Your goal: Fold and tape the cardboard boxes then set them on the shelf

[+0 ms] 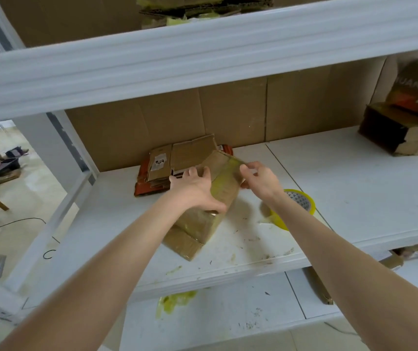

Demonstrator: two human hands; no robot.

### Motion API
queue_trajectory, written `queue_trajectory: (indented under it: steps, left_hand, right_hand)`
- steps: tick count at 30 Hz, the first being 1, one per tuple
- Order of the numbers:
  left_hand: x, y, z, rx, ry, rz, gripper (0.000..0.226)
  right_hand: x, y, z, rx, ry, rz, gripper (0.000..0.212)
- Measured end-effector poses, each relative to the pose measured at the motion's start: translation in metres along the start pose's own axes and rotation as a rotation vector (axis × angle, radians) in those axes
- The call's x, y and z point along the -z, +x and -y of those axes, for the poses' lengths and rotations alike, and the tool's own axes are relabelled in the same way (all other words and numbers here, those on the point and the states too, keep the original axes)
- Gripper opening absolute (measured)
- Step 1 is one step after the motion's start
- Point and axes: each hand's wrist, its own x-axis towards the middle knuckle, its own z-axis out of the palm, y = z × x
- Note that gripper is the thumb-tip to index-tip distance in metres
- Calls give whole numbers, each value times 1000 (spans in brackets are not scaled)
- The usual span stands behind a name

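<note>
**Box (197, 224) held on the shelf (342, 188)**

The box lies tilted on the white shelf, with yellowish tape along its top. The left hand (195, 188) holds its left side, the grip curled round it. The right hand (261, 178) pinches its far right edge. A tape roll (301, 198) lies near on the right. Flat cartons (172, 160) are stacked behind.
</note>
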Motion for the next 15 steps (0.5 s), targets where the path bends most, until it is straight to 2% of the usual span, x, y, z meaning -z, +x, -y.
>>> queue_trajectory:
  steps: [3, 5, 7, 9, 10, 12, 13, 14, 15]
  left_hand:
    - [2, 0, 22, -124, -4, 78, 118]
    - [4, -2, 35, -240, 63, 43, 117]
    - [4, -4, 42, -314, 141, -92, 107]
    - [-1, -11, 43, -277, 129, -340, 88]
    - [-7, -15, 43, -231, 58, -513, 75]
    - [-30, -27, 34, -92, -281, -805, 40]
    - [-43, -36, 27, -13, -491, -825, 26]
    - [-56, -41, 19, 60, -677, -740, 18]
    - [-68, -45, 11, 123, -836, -583, 14]
  right_hand:
    - [3, -1, 5, 64, -109, -137, 36]
    - [8, 8, 12, 88, -60, -224, 23]
    - [13, 17, 18, 117, 5, -81, 43]
    - [11, 22, 20, 117, 80, 153, 52]
    - [9, 24, 18, 116, 77, 226, 50]
    - [3, 29, 9, 112, 25, 216, 39]
    - [3, 29, 6, 101, 12, 173, 34]
    - [3, 30, 4, 87, -5, 130, 32]
    - [5, 31, 4, 71, -19, 100, 32]
